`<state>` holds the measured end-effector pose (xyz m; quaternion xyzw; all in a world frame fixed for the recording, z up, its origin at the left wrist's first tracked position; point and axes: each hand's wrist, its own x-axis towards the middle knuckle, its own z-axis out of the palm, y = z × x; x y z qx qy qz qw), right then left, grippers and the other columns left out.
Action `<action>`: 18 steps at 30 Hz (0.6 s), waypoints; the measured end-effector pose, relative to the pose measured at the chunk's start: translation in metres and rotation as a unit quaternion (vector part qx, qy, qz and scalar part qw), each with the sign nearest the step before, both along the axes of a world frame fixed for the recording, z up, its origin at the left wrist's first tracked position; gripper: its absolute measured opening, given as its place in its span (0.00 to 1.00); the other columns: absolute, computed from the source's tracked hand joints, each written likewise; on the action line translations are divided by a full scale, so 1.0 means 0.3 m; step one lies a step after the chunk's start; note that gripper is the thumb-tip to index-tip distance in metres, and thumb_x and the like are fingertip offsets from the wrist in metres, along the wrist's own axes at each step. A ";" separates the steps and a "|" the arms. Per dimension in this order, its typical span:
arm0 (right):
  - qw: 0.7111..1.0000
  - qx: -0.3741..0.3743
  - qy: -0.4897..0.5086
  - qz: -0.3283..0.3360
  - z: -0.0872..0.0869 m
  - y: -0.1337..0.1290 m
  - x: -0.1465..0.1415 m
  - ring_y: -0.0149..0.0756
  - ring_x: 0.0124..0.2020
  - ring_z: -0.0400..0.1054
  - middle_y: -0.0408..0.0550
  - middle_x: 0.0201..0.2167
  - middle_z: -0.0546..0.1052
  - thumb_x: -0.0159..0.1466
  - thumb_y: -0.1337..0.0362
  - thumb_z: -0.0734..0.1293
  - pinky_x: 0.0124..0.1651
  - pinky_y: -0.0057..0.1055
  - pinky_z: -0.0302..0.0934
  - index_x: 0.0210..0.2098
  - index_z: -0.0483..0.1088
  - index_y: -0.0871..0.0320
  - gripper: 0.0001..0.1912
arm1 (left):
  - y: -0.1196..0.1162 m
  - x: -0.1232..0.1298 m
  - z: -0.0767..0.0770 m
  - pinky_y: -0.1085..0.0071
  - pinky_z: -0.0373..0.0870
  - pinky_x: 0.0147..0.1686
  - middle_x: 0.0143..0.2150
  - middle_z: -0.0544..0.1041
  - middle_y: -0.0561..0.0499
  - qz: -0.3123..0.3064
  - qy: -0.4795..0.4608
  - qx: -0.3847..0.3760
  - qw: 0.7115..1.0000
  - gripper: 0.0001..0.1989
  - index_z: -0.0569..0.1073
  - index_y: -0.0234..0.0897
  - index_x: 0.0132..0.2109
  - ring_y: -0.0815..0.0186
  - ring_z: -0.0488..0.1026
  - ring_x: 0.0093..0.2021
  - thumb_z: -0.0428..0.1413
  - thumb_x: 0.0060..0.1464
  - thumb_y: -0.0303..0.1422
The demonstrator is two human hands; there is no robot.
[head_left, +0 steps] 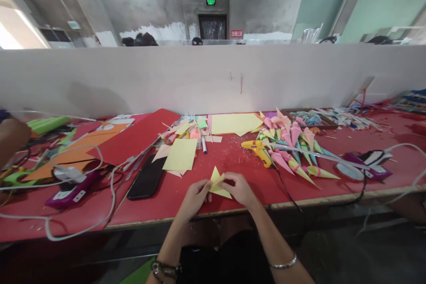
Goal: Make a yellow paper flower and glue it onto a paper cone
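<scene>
Between my two hands is a piece of yellow paper, partly folded or curled, with a point sticking up, close to the table's front edge. My left hand pinches its left side between thumb and fingers. On the other side my right hand grips the curled upper part with bent fingers. Beyond the left hand lie a stack of yellow paper sheets and a black phone. A yellow glue gun rests past the right hand, beside a pile of pink, yellow and blue paper cones.
A blue-capped marker, paper scraps and large yellow sheets lie farther back. Purple power strips with white cables sit at both sides. A white partition stands behind the red table. Another person's arm shows at left.
</scene>
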<state>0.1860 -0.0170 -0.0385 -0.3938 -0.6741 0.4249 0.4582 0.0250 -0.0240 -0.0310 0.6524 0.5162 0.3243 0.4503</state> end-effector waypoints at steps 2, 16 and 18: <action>1.000 -0.014 0.004 -0.003 -0.008 0.007 0.001 0.31 0.28 0.64 0.44 0.24 0.71 0.55 0.60 0.63 0.33 0.27 0.58 0.25 0.70 0.61 0.10 | -0.010 0.003 0.003 0.76 0.54 0.21 0.15 0.64 0.55 0.003 0.017 0.019 1.000 0.21 0.64 0.35 0.21 0.72 0.59 0.17 0.40 0.53 0.44; 0.997 -0.056 0.051 0.023 -0.039 0.014 0.000 0.29 0.28 0.64 0.40 0.25 0.67 0.56 0.66 0.61 0.34 0.27 0.58 0.47 0.56 0.58 0.19 | -0.016 -0.001 0.012 0.76 0.53 0.22 0.15 0.64 0.56 0.002 0.070 0.083 0.994 0.20 0.64 0.35 0.18 0.72 0.59 0.19 0.49 0.49 0.45; 0.997 -0.060 0.047 0.031 -0.036 0.011 0.002 0.29 0.29 0.64 0.40 0.26 0.67 0.56 0.67 0.61 0.36 0.27 0.58 0.47 0.56 0.58 0.19 | -0.014 -0.006 0.003 0.76 0.53 0.22 0.14 0.63 0.56 0.018 0.065 0.086 0.994 0.20 0.62 0.35 0.17 0.72 0.59 0.18 0.49 0.49 0.44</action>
